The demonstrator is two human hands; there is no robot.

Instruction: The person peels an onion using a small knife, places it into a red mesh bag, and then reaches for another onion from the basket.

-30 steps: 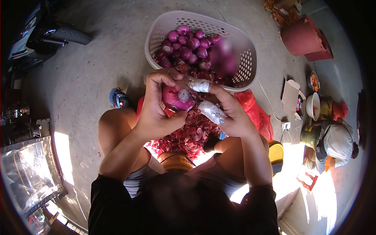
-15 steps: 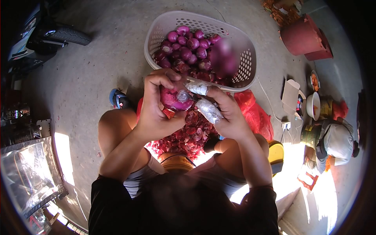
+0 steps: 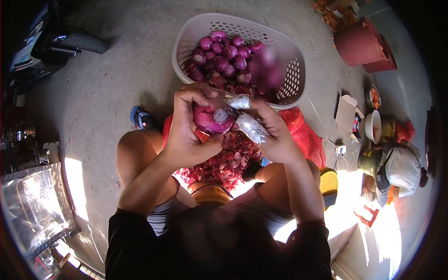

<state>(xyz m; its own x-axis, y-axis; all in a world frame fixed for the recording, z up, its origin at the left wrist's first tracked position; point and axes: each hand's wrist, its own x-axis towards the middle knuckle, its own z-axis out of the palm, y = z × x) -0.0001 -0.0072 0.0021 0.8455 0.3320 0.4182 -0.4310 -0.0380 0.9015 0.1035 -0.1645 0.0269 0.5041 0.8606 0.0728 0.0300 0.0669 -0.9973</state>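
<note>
A red onion [image 3: 212,120] is held in my left hand [image 3: 189,135], its fingers curled over the far side and the thumb below. Wrapped in silvery material, the thumb and forefinger of my right hand [image 3: 275,135] are beside the onion's right side, bent toward each other. Whether anything thin lies between those two fingertips cannot be made out. Below both hands is a heap of dark red onion skins [image 3: 224,163]. Just beyond them stands a pale perforated basket [image 3: 179,46] holding several purple onions [image 3: 228,51].
A red mesh bag [image 3: 305,140] lies right of the skins. A motorcycle wheel [image 3: 81,42] is at the upper left. Red containers [image 3: 357,44], an open box [image 3: 346,112], a white bowl [image 3: 372,127] and a cable line the right side.
My right hand has shifted slightly right and down. The onion and my left fingers have moved a little to the right.
</note>
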